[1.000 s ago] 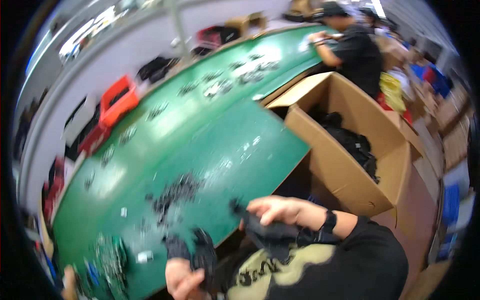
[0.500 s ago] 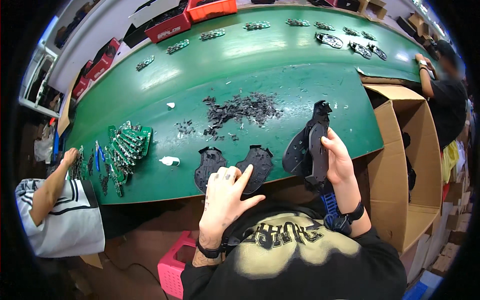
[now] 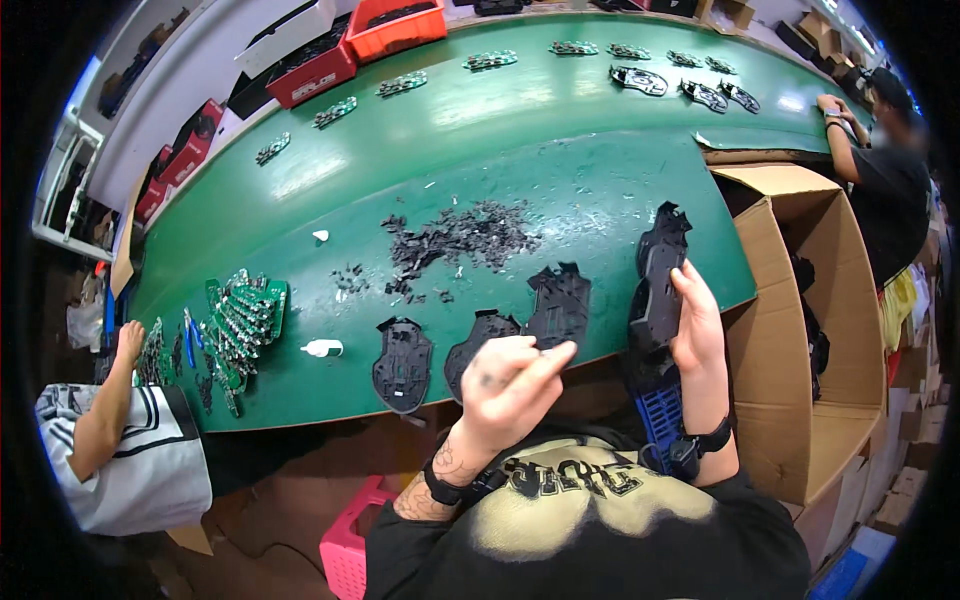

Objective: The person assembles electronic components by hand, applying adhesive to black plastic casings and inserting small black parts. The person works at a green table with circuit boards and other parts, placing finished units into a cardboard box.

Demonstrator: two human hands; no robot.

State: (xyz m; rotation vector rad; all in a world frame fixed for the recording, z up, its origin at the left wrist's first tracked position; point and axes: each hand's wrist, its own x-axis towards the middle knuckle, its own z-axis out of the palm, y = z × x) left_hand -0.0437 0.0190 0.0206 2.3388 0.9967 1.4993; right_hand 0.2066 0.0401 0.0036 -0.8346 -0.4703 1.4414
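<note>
Black plastic mouse shells are at both my hands. My right hand (image 3: 700,325) is closed round several of them, held upright in a stack (image 3: 660,285) over the table's front edge. My left hand (image 3: 510,385) has its fingers bent at the lower end of one mouse shell (image 3: 560,300), which tilts at the table edge; the grip is partly hidden. To its left a second mouse shell (image 3: 483,342) lies partly behind my left hand. Farther left, another mouse shell (image 3: 402,362) lies flat with its inner side up.
A heap of black plastic scraps (image 3: 460,238) covers mid-table. A white bottle (image 3: 322,348) and piled green circuit boards (image 3: 240,325) lie left, beside a co-worker's hand (image 3: 130,340). An open cardboard box (image 3: 790,350) stands right. More boards (image 3: 490,60) line the back.
A third mouse shell now stands beside the two on the table, at my left hand. My left hand has moved right and its fingers have curled. The stack in my right hand looks thinner.
</note>
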